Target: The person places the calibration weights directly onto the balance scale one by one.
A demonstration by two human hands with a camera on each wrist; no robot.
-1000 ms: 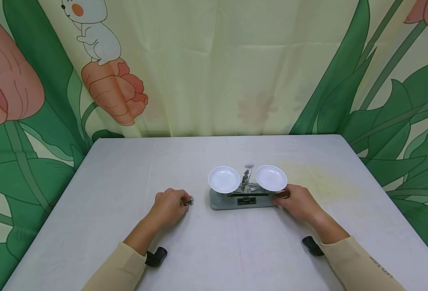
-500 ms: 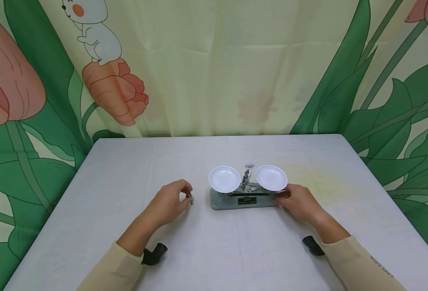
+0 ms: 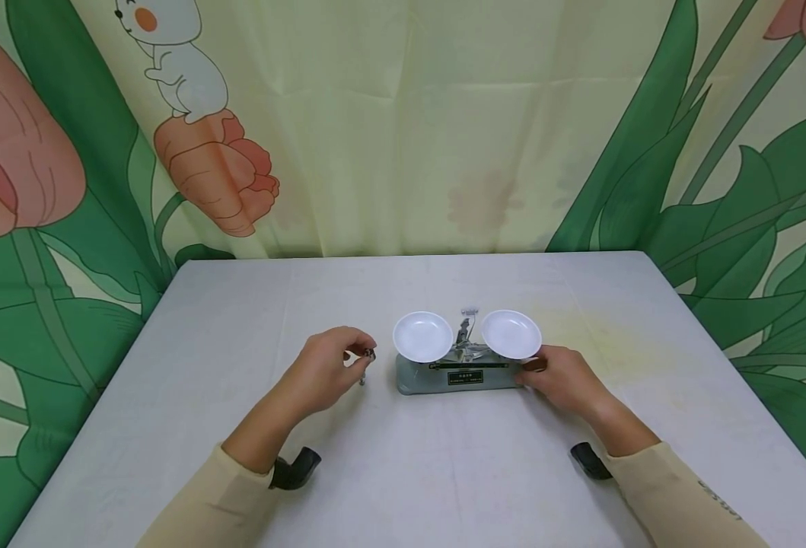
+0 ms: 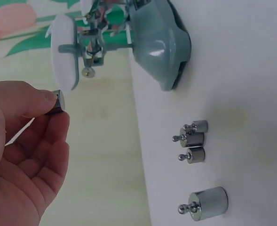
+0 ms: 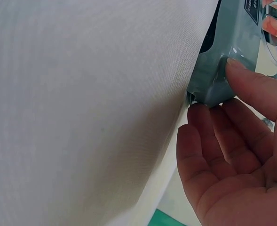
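A person wearing beige sleeves (image 3: 683,495) is working at a white-covered table (image 3: 444,472). A grey-green balance scale (image 3: 465,379) is standing on it, at five o'clock from the head view's centre, with one white pan (image 3: 422,337) sitting at its ten o'clock and a second white pan (image 3: 511,334) at its two. At the scale's nine o'clock, the left hand (image 3: 334,369) is pinching a small metal weight (image 4: 58,102) between thumb and fingers, holding it clear of the table. At three o'clock, the right hand (image 3: 565,378) is gripping the end of the scale's base. In the left wrist view, three small weights (image 4: 193,140) are clustering at four o'clock; a larger weight (image 4: 209,204) is standing apart at five.
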